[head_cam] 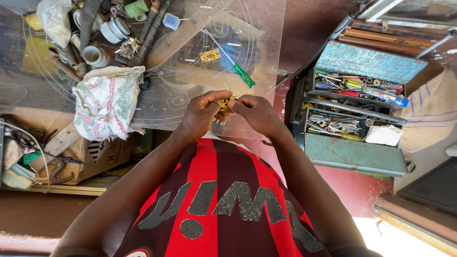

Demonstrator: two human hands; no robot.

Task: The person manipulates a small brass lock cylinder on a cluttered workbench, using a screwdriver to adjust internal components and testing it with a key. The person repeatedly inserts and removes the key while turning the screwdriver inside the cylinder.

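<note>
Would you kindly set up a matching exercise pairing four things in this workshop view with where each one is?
Things:
1. green-handled screwdriver
2. small yellow part
3. patterned cloth
4. blue toolbox

Places:
A. left on the clear sheet, draped over its near edge
B. open, to the person's right
C. pinched between left hand and right hand
D. lying on the clear sheet beyond the hands

Pairs: 1-D, 2-C, 3-A, 4-B

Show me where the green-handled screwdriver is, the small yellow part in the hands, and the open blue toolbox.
green-handled screwdriver (245, 76), head view, on its green handle.
small yellow part (225, 103), head view, on the bit showing between the fingertips of both hands.
open blue toolbox (354, 154), head view, on its bare lower tray wall.
</note>
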